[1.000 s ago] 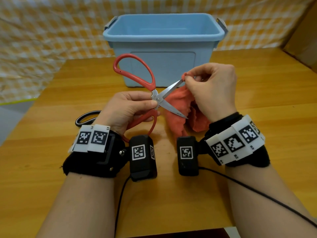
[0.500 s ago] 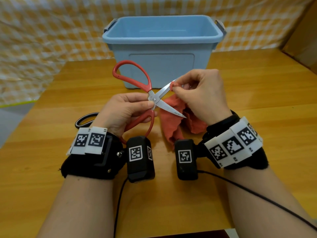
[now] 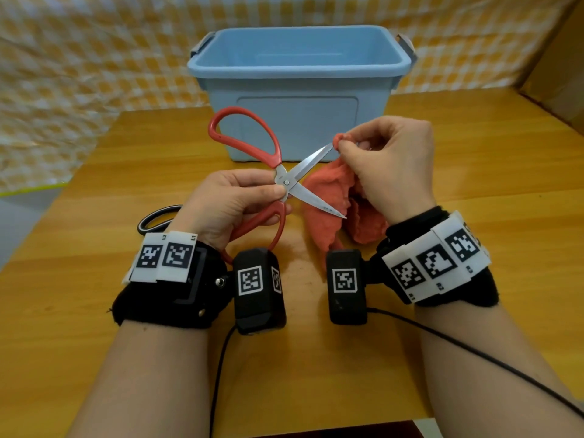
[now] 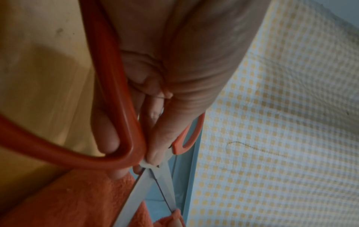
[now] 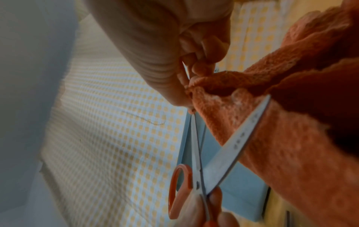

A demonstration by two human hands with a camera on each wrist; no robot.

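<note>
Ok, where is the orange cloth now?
Head view, centre-right: the orange cloth hangs from the right hand, which pinches its corner at the upper blade tip of the red scissors, in front of the blue bin.

- The bin (image 3: 297,121) stood on the table (image 3: 474,191), at its far side.
- The scissors (image 3: 286,184) were before it, the cloth (image 3: 325,213) touching them on the right.
- A loop (image 3: 155,218) lay on the table, left of the left hand (image 3: 227,203).

Bright even head view; dim, perhaps motion-blurred wrist views.
</note>
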